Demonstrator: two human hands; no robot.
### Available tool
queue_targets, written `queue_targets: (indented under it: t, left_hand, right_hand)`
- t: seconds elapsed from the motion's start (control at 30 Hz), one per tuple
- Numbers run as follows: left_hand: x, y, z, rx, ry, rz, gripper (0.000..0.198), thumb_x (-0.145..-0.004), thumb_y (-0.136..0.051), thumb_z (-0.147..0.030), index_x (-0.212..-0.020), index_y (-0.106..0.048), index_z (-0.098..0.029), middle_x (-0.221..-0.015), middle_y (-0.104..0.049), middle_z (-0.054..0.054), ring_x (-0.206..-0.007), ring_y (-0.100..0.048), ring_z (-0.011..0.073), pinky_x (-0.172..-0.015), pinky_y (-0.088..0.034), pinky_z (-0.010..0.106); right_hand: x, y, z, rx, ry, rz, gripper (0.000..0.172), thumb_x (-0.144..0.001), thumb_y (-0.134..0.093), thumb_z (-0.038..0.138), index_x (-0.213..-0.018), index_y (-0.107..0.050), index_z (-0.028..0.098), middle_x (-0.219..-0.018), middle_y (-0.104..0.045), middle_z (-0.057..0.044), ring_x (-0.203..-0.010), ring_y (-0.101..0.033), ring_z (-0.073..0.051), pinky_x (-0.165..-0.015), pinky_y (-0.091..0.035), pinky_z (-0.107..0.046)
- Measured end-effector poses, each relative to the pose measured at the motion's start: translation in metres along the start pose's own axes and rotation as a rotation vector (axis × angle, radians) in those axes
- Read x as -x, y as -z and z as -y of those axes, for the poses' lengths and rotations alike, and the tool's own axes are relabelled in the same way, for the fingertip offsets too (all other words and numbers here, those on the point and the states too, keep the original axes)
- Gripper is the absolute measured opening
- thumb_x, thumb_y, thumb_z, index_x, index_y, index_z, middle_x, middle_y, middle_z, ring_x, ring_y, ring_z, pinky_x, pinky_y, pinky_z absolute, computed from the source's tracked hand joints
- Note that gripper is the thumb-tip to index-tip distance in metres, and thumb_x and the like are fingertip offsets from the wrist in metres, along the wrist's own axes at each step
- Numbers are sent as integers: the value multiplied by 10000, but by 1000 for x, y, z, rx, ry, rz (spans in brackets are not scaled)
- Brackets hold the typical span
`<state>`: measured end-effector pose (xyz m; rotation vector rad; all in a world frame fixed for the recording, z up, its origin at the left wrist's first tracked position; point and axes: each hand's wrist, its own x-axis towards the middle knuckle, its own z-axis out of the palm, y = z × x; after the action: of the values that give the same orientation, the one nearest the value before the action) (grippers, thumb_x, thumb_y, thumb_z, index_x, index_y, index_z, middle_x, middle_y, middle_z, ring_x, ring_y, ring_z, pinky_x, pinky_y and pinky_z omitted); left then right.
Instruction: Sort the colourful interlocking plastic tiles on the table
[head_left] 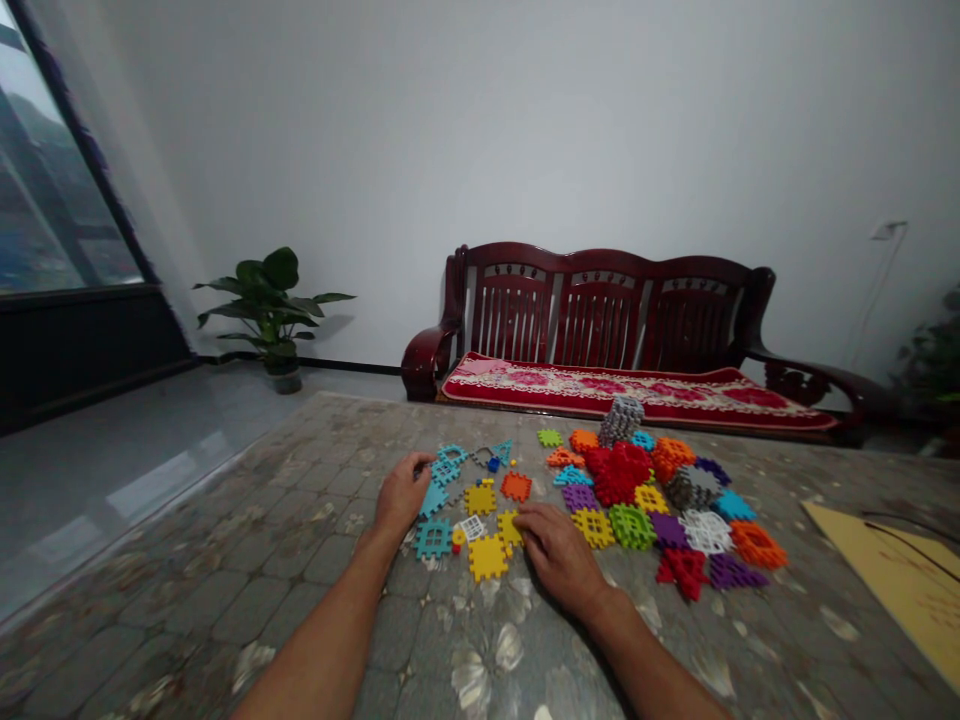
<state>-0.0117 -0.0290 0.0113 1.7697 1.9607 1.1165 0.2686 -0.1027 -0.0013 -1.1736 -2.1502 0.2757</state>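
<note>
Left hand, half-curled, rests at a teal notched tile; right hand, loosely bent, touches a yellow notched tile, inward from the table's far edge; whether either grips, I cannot tell; light fingertip pressure should keep tiles flat.

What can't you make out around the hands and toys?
Head view: the left hand hides its own grip, if any, on the turquoise notched plastic piece.
Head view: the right hand may cover part of the yellow notched plastic piece.
Head view: the flat yellow sheet is cut off by the right edge; its reddish marks are too small.
</note>
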Motion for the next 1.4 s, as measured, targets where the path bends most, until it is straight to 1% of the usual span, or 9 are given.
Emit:
queue_targets:
  t: [0.13,0.3,0.47,0.6,0.8,0.97,1.2,1.33,1.4]
  left_hand:
    - [2,1,-4,-55,-75,62,264,-847,-539,-253,-1067,-678,-209,-1119,-714,57,-1007,-653,194,-925,-481,322]
    - [5,0,-5,-151,-195,133,240,-816,-593,-301,-1020,-702,-239,-1161,-703,47,-1089,-628,221,-987,-444,363]
    - [5,0,-7,-156,-238,170,299,-783,-641,-359,-1054,-698,-246,-1180,-698,48,-1132,-612,237,-1010,-430,379]
    - [5,0,-8,-155,-236,173,354,-753,-682,-363,-1085,-682,-241,-1194,-693,53,-1134,-609,238,-1030,-418,378]
    - [2,-3,-4,-147,-178,159,326,-775,-641,-252,-1099,-669,-234,-1200,-687,57,-1128,-613,220,-1029,-420,355]
    - [2,-2,-3,-90,-130,134,348,-779,-634,-220,-1126,-661,-230,-1212,-685,59,-1128,-615,216,-1035,-422,352]
    - [1,-4,-1,-94,-112,129,344,-802,-621,-255,-1142,-655,-212,-1207,-686,75,-1121,-623,228,-1010,-441,362]
    - [0,-5,0,-46,-78,118,358,-811,-616,-264,-1163,-641,-202,-1223,-683,79,-1127,-626,229,-1006,-450,368]
    - [-1,-6,3,15,-50,103,345,-823,-591,-236,-1164,-634,-197,-1200,-697,73,-1105,-640,213,-997,-461,357]
  right_hand:
    - [-1,0,0,-6,5,2,269,-878,-500,112,-1031,-697,213,-1146,-689,-82,-1083,-614,-210,-960,-477,-384]
    - [-1,1,1,-1,8,-3,278,-871,-500,106,-1026,-702,218,-1132,-695,-80,-1068,-618,-209,-949,-485,-384]
    - [-1,0,1,6,11,-6,294,-862,-495,91,-1026,-703,219,-1131,-695,-80,-1069,-619,-206,-950,-483,-384]
    - [-1,1,3,3,17,-7,279,-868,-502,98,-1027,-698,216,-1126,-697,-80,-1061,-623,-205,-943,-484,-374]
    - [-1,3,6,-17,-9,-11,252,-904,-488,142,-1023,-695,221,-1116,-697,-73,-1057,-624,-198,-955,-479,-366]
    - [-4,7,9,-36,-70,-63,238,-908,-491,177,-1026,-693,221,-1114,-699,-74,-1075,-617,-206,-978,-465,-370]
    - [-34,15,19,123,-138,14,283,-846,-513,110,-1052,-682,206,-1111,-687,-64,-1077,-589,-203,-969,-425,-320]
    - [-64,8,15,249,-169,102,254,-869,-504,146,-1030,-689,213,-1073,-689,-66,-1046,-588,-207,-930,-414,-301]
    - [-82,3,10,304,-217,114,285,-866,-503,154,-1080,-686,203,-1102,-688,-81,-1059,-586,-215,-936,-405,-302]
